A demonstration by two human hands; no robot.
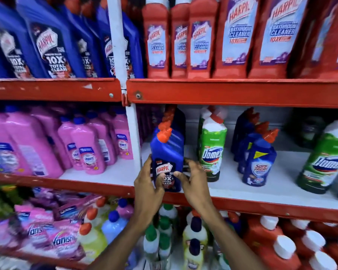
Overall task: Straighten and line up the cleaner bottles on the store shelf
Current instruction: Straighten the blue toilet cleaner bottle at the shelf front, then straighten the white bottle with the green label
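A blue Harpic bottle (167, 152) with an orange cap stands at the front left of the middle shelf (242, 193), beside the white upright post. My left hand (147, 184) grips its lower left side, thumb across the label. My right hand (193, 180) holds its lower right side, thumb on the label. More blue bottles with orange caps line up behind it. To the right stand a green Domex bottle (213, 151), a row of blue Sani Fresh bottles (259, 160), and another green Domex bottle (324, 162) leaning slightly.
Red Harpic bathroom cleaner bottles (195, 39) and blue Harpic bottles (49, 41) fill the top shelf. Pink bottles (90, 151) stand left of the post. Below are Vanish pouches (62, 240) and several mixed bottles with white, green and orange caps.
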